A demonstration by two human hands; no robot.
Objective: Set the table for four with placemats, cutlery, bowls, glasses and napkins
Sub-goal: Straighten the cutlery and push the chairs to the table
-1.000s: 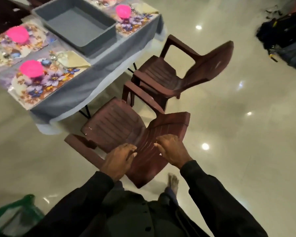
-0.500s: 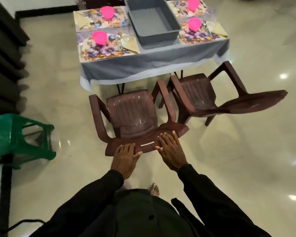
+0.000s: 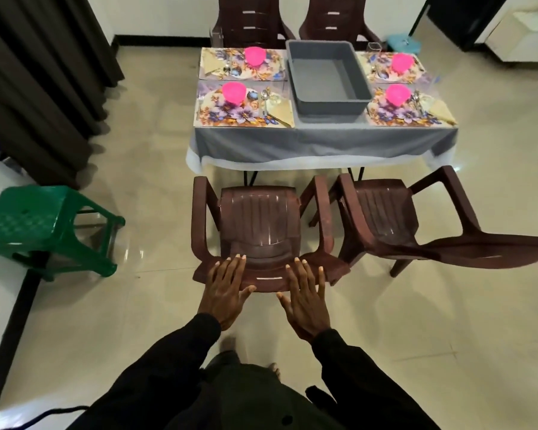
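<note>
- Head view: left hand [image 3: 227,290], right hand [image 3: 305,297] flat on chair [image 3: 258,218] back, fingers straight, slightly spread.
- Table [image 3: 323,141] looks set; step: seating.
- Next: push chair toward near edge.

sleeves [image 3: 174,361]: long, black | trousers [image 3: 239,395]: dark | feet [image 3: 227,342]: bare | hands: no gloves
</note>
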